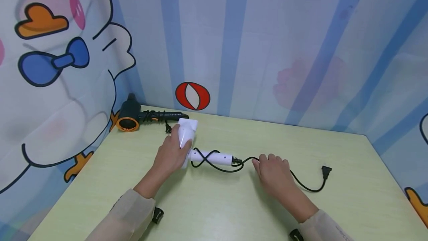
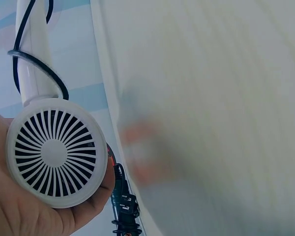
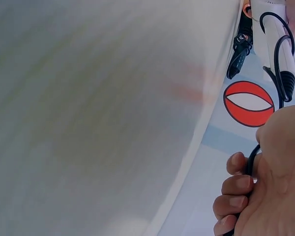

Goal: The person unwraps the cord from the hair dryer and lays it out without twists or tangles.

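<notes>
My left hand (image 1: 172, 152) grips the head of a white hair dryer (image 1: 186, 134), thumb and fingers round its body. Its round slotted intake grille (image 2: 54, 153) faces the left wrist camera. The handle (image 1: 214, 157) points right, with the black power cord (image 1: 217, 167) looped loosely round it. Farther along, my right hand (image 1: 275, 176) holds the cord, fingers curled round it, as the right wrist view shows. Beyond that hand the cord runs on to a black two-pin plug (image 1: 326, 171) at the right.
A black hair dryer with an orange rim (image 1: 128, 122) lies at the table's back left, its cord wrapped round the handle. The pale table (image 1: 234, 203) meets a printed blue striped cloth (image 1: 267, 47) at the back. A cartoon duck print (image 1: 53, 103) covers the left side.
</notes>
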A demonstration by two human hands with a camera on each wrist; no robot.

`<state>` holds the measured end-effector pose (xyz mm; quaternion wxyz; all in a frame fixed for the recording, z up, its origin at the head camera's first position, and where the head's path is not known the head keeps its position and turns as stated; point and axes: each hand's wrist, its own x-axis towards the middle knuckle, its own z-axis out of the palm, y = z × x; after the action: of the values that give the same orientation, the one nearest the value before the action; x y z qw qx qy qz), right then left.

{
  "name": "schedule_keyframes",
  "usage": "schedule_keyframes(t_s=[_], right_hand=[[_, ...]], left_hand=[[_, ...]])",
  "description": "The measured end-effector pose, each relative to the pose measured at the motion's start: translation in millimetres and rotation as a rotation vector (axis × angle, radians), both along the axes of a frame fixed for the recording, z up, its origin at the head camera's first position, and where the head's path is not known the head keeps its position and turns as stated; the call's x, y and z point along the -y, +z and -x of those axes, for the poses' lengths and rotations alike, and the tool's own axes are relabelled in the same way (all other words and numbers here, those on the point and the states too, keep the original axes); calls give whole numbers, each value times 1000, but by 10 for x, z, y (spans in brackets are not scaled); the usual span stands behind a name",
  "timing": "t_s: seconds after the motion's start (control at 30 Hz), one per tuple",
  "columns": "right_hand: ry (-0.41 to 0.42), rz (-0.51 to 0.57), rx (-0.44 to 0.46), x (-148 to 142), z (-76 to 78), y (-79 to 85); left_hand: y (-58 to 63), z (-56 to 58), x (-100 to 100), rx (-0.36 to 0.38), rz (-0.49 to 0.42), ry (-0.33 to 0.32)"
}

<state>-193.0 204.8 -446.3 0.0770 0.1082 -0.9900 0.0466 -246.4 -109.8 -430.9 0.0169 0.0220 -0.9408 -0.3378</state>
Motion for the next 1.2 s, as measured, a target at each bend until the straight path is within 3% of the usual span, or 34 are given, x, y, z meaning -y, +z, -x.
schedule_keyframes(t_s=[1.2], right_hand=[[-83, 19, -153, -101, 189, 218]], left_hand=[[-27, 10, -26, 12, 20, -7]])
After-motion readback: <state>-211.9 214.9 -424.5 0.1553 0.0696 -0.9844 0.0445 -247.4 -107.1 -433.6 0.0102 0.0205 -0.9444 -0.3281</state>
